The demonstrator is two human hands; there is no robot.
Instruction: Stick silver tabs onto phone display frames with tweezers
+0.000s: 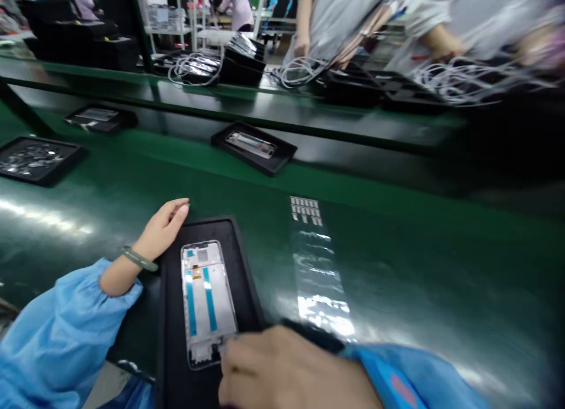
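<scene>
Silver phone frame (207,303) lies lengthwise in a black plastic tray (243,279), pointing away from me. My right fingers (229,362) touch its near end, grip unclear; my left hand (161,232) rests empty, fingers together.

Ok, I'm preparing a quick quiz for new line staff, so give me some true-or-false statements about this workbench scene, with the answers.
1. The right hand touches the lower end of the white phone frame with blue strips, which lies in a black rectangular tray. True.

2. The left hand grips the phone frame. False: it lies by the tray's upper left corner, apart from the frame.

3. A green bangle circles the left wrist. True.

4. A coil of white cable lies right beside the tray. False: a strip of clear plastic film lies there on the glossy green workbench; the white cables are far across the bench.
</scene>
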